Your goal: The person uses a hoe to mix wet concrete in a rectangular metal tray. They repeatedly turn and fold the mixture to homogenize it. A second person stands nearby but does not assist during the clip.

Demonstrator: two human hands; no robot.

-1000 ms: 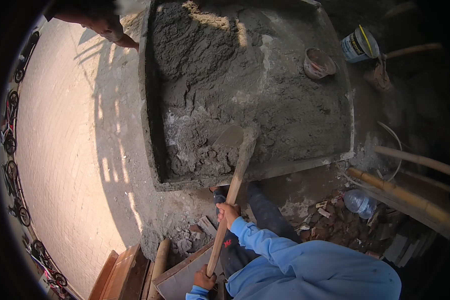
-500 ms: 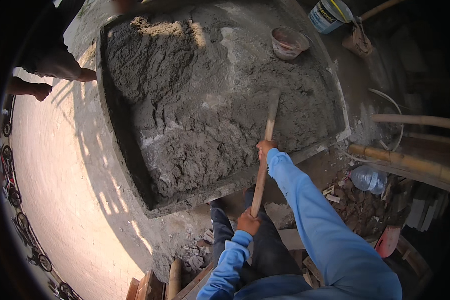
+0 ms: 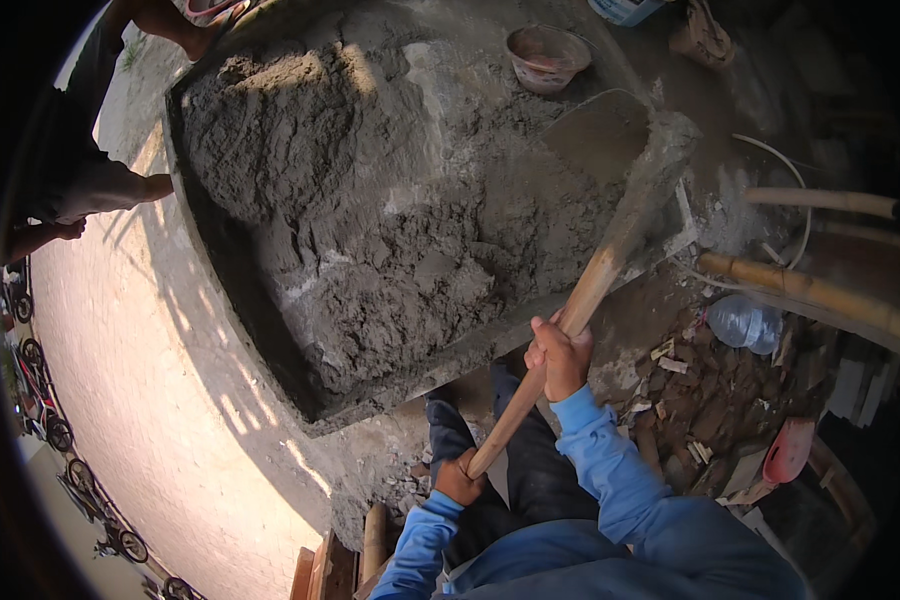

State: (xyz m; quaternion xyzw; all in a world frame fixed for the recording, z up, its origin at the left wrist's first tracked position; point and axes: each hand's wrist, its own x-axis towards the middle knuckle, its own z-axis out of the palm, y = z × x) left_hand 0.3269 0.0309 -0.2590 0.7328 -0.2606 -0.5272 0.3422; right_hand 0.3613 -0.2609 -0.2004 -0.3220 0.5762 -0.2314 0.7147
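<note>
Wrapping fingers (image 3: pixel 542 347) around a grey-caked, wooden-handled hoe (image 3: pixel 615 240), left hand (image 3: pixel 459 478) and right hand (image 3: pixel 564 360) hold it.

sleeves (image 3: pixel 612 460): long, light blue, creased | cuffs (image 3: pixel 577 407): close-fitting | shirt (image 3: pixel 540 552): blue | trousers (image 3: pixel 542 468): dark, loose

A: Handle (image 3: pixel 595 280): bare wood, matt; far end rough and crusted.
B: Noted; blade (image 3: pixel 605 135): apparently metal, dull, smeared; mix (image 3: pixel 370 180): mortar-like, damp-looking, coarse and lumpy.
A: Plastics? Bowl (image 3: pixel 545 75): plastic by its look, filmed with dirt; bottle (image 3: pixel 745 325): clear plastic, glossy.
B: Sleeve (image 3: pixel 605 455): cloth, matt, creased; bamboo pole (image 3: pixel 810 291): smooth, faint sheen; paving (image 3: pixel 130 390): matt.
</note>
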